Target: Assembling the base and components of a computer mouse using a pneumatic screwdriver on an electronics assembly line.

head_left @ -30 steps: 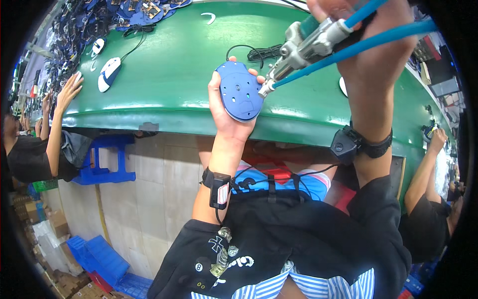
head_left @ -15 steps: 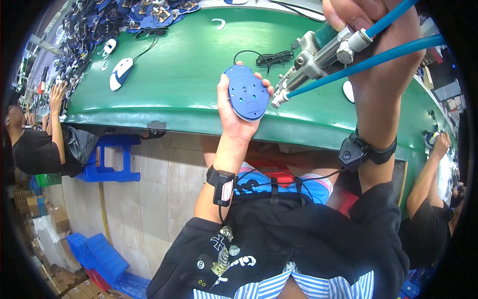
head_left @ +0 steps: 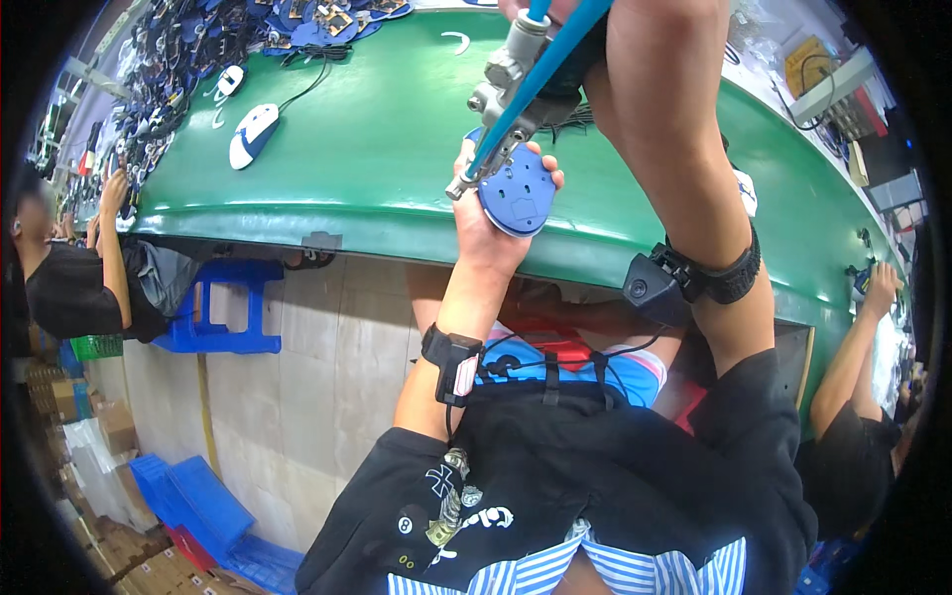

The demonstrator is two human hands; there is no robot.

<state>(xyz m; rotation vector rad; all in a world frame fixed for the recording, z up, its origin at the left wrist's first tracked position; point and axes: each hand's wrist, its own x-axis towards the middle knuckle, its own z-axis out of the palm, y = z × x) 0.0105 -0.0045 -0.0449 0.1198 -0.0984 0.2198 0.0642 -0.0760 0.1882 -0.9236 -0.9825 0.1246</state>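
My left hand [head_left: 486, 243] is wrapped round a blue computer mouse [head_left: 523, 196], which lies in it with its underside up and several small holes showing. A metal air screwdriver [head_left: 511, 61] with blue hoses slants over the mouse, its lower tip close to my left thumb. Whether the tool touches the mouse I cannot tell. My right hand [head_left: 562, 12] grips this tool at the upper edge of the view; most of its fingers are hidden or cut off.
A white and blue mouse [head_left: 255, 136] lies on the green bench [head_left: 377, 129] to the left, beside small white curved pieces. A heap of blue mouse parts [head_left: 238, 40] fills the far left. Co-workers sit at both sides. A blue stool [head_left: 233, 307] stands at lower left.
My right hand has swung the screwdriver left, from beside the mouse to over it. My left hand, still round the mouse, has shifted slightly right.
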